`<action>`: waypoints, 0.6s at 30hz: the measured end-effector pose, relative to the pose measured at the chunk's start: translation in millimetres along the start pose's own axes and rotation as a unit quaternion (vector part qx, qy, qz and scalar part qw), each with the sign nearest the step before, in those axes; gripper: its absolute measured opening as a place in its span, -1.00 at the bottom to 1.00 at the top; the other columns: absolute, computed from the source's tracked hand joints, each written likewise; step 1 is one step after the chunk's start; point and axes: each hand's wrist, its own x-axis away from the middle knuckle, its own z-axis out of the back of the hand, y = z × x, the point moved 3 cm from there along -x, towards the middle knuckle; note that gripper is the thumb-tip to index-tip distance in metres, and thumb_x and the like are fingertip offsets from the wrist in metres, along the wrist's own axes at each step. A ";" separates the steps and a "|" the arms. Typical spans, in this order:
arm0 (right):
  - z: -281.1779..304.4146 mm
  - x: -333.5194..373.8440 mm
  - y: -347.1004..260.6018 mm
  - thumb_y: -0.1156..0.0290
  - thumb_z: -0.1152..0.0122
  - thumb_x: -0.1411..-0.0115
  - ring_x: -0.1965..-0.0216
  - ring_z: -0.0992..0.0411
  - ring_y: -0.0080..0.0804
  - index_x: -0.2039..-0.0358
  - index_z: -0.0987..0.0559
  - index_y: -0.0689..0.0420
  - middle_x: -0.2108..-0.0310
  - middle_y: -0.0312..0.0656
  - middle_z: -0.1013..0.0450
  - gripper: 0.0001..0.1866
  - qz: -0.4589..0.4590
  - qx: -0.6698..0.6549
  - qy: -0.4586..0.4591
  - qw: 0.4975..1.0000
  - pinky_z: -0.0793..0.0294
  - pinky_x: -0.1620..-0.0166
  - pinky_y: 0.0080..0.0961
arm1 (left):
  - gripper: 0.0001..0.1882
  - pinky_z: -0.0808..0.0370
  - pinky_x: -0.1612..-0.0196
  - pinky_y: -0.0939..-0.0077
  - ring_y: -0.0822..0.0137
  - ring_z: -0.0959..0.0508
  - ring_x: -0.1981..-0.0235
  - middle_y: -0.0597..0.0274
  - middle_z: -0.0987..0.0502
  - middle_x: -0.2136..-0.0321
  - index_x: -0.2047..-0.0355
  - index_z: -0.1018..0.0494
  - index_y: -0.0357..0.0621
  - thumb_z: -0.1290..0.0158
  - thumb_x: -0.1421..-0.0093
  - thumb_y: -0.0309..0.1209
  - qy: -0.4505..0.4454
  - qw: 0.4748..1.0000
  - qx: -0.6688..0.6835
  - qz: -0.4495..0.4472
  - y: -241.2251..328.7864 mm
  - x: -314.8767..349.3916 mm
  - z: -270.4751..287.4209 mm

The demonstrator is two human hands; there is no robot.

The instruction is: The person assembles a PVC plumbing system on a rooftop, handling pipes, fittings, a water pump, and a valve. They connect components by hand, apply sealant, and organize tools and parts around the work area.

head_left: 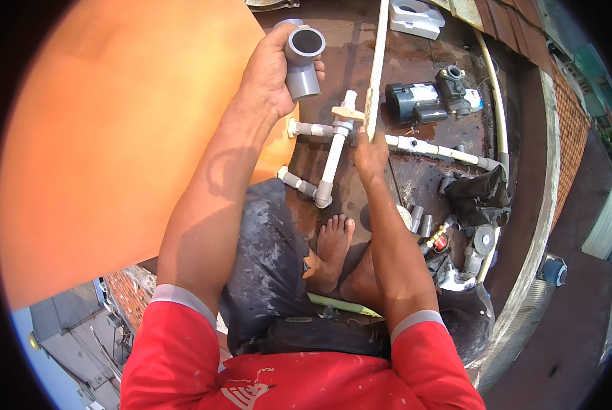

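My left hand [268, 74] is closed around a grey PVC tee fitting [302, 82], one round opening turned up toward me. The fitting is up beside the orange tank [128, 130]. My right hand [371, 157] grips a long white pipe [379, 61] near its lower end, and the pipe runs up past the top of the view. Just left of that hand stands a ball valve with a beige handle [348, 113], joined to a short white pipe [334, 156]. Below my right hand's fingers, a horizontal white pipe run [429, 147] passes to the right.
A black water pump [415, 102] rests on the wet brown floor at right. White foam packing [417, 19] lies beyond it. Grey couplings [421, 220], a brass valve [440, 232] and a black plastic bag [480, 198] are near my right forearm. A ledge [548, 164] borders the right side.
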 end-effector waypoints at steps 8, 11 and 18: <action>-20.2 -60.5 3.1 0.20 -0.31 -0.47 0.37 -0.58 -0.26 0.09 -0.67 0.39 0.33 -0.02 -0.62 -0.60 -0.055 -0.133 -0.040 0.989 -0.57 0.22 -0.24 | -0.77 -0.74 0.41 0.27 0.28 -0.70 0.52 0.21 -0.67 0.39 0.12 -0.55 -0.12 -0.18 -0.41 -0.23 -0.014 1.000 -0.015 0.007 -2.4 -0.8 6.0; -27.4 -69.8 -21.1 0.24 -0.31 -0.48 0.38 -0.57 -0.31 0.12 -0.68 0.40 0.34 -0.05 -0.64 -0.63 -0.082 -0.170 -0.061 0.980 -0.55 0.25 -0.30 | -0.77 -0.72 0.39 0.30 0.27 -0.69 0.49 0.17 -0.66 0.40 0.16 -0.55 -0.14 -0.17 -0.42 -0.23 0.001 1.000 -0.024 0.012 -2.1 0.8 15.1; -27.8 -124.3 -43.9 0.29 -0.26 -0.53 0.38 -0.62 -0.35 0.03 -0.61 0.42 0.32 -0.04 -0.66 -0.65 -0.145 -0.283 -0.149 0.936 -0.64 0.31 -0.38 | -0.74 -0.67 0.33 0.35 0.28 -0.67 0.45 0.12 -0.65 0.43 0.23 -0.57 -0.20 -0.15 -0.45 -0.23 0.023 0.999 -0.043 0.015 -3.1 2.8 11.5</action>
